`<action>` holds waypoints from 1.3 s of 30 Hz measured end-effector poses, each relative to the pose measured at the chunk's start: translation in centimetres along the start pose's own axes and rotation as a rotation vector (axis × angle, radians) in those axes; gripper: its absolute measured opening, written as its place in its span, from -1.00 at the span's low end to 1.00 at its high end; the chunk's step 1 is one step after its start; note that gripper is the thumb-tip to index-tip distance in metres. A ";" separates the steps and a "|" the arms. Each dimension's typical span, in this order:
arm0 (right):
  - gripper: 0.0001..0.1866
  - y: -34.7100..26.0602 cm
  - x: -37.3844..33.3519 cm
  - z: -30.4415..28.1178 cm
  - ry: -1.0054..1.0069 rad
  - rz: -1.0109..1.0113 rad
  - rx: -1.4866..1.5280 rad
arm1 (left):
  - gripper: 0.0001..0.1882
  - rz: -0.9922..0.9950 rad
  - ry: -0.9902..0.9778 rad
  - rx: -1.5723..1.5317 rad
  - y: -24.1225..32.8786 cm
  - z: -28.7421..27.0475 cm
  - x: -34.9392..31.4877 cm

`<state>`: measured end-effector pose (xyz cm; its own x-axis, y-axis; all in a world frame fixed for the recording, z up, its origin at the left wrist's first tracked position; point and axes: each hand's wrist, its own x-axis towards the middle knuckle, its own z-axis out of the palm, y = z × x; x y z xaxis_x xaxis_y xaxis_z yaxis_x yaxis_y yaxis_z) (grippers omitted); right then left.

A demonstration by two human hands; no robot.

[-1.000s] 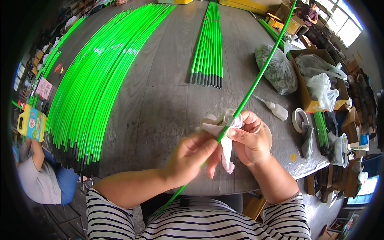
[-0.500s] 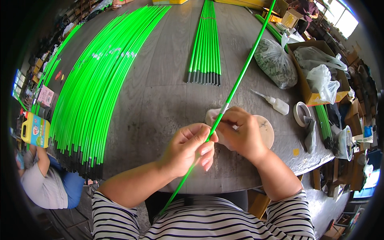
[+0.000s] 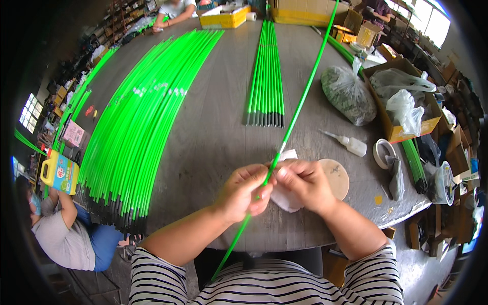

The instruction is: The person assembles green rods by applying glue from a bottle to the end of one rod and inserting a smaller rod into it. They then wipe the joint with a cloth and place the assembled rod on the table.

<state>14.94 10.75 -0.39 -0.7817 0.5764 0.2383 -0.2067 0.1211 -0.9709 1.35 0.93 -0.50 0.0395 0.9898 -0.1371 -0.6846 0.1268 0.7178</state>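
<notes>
A long thin green rod (image 3: 304, 96) runs slantwise from near my waist to the far side of the table, with a silvery band just above my hands. My left hand (image 3: 243, 192) is closed round it, thumb on top. My right hand (image 3: 304, 184) is pinched beside the rod, its fingertips close to those of my left; whatever is between them is hidden. Beneath my right hand shows a white cloth (image 3: 286, 199), partly covered. A round pale disc (image 3: 335, 178) lies just right of that hand.
Many green rods with black ends (image 3: 134, 127) cover the left; a smaller bundle (image 3: 265, 76) lies ahead. On the right are a dropper bottle (image 3: 353, 145), a tape roll (image 3: 384, 153), a filled plastic bag (image 3: 348, 94) and a carton (image 3: 432, 124). A person (image 3: 66, 236) holds a yellow jug (image 3: 60, 172).
The view has shifted, so the table's things sit lower and its far side shows more. My right hand's thumb and fingers have drawn together beside the rod. My left hand keeps its grip.
</notes>
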 end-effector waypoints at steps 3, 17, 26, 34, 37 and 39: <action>-0.85 -0.2 0.1 -0.3 -0.066 0.093 0.163 | -0.68 -0.027 -0.039 0.140 -0.4 0.2 0.2; -0.73 -1.7 0.9 -5.2 0.558 -0.073 0.283 | -0.70 -0.144 0.404 0.492 0.3 -1.3 -13.2; -0.80 -0.2 1.1 -3.7 0.508 -0.161 -0.103 | -0.73 -0.031 0.702 0.725 5.4 -5.8 0.0; -0.79 -0.3 1.0 -3.0 0.463 -0.106 -0.156 | -0.60 0.669 0.859 1.710 4.2 -11.9 11.0; -0.80 -0.3 1.0 -3.3 0.454 -0.083 -0.189 | -0.53 0.707 0.655 1.476 3.8 -11.9 12.8; -0.81 -0.5 0.9 -3.3 0.457 -0.083 -0.224 | -0.48 0.656 0.451 1.387 4.8 -11.3 12.8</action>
<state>16.31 13.87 0.23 -0.4206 0.8458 0.3281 -0.0870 0.3224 -0.9426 -9.65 13.45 -6.46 -0.3626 0.8270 0.4296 0.6747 -0.0850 0.7332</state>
